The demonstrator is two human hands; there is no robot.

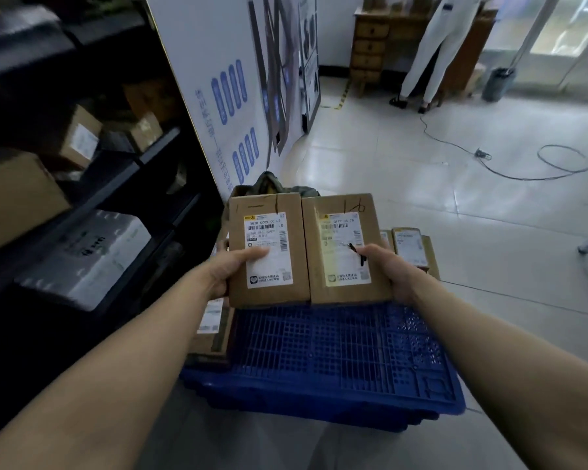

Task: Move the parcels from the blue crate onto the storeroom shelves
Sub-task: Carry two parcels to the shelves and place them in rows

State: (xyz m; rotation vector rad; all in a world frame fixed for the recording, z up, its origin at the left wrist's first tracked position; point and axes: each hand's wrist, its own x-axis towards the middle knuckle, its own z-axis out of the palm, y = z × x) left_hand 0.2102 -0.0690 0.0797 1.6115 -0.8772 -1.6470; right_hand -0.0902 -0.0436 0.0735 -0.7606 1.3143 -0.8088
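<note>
Above blue crate [336,354]: left hand [233,271] clasps left parcel [269,249], right hand [392,269] clasps right parcel [345,247]; shelves [109,184] lie leftward, left hand nearer.

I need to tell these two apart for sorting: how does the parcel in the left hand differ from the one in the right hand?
The left parcel has a bright white label; the right parcel has a yellowish one. The left parcel bears handwritten strokes like "1-1", the right parcel "16". A black pen lies across the right parcel's label, none across the left. Both are brown cardboard boxes of similar size, held side by side above the blue crate.
</note>
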